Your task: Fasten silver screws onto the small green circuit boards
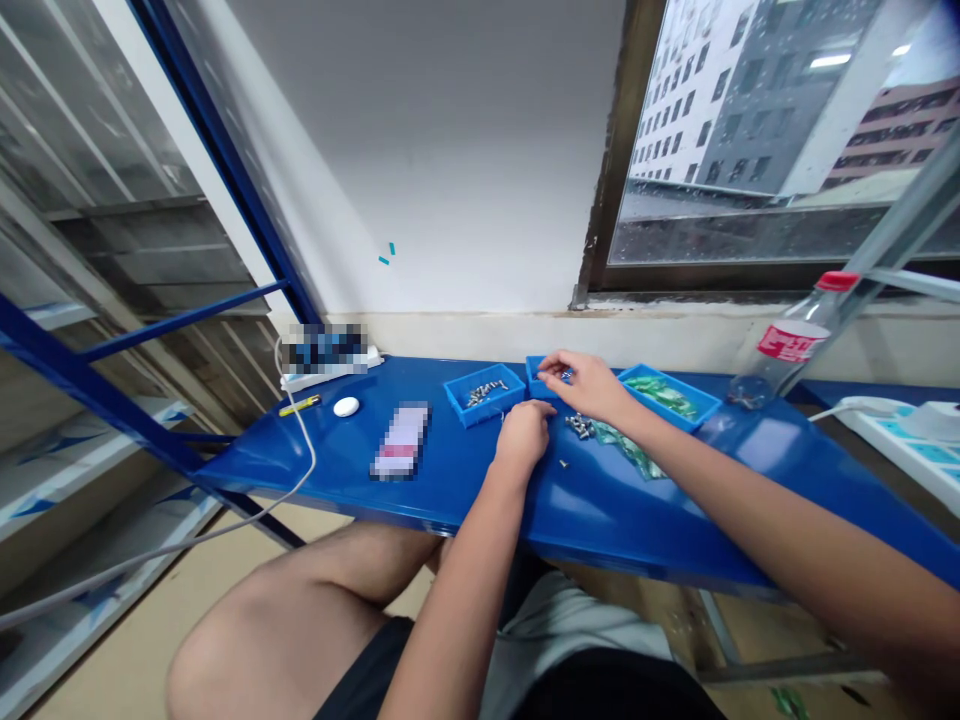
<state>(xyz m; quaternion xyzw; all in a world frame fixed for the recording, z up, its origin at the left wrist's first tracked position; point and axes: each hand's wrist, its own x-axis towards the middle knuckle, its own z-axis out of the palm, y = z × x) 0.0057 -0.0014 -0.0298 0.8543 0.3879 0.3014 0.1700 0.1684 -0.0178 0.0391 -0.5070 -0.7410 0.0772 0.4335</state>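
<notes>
My left hand rests low on the blue table, its fingers curled together; whatever they hold is hidden. Beside it lies a small pile of metal screws. My right hand hovers over the middle blue tray, thumb and fingers bent and slightly apart, with nothing visible between them. Small metal parts show in that tray beneath the hand. To the left, another blue tray contains several screws. A single small screw lies nearer the table edge.
A blue tray of green packets stands at right, with a green plastic bag in front. Beyond is a red-capped bottle. At left are a phone, white round object, yellow cutter and cable.
</notes>
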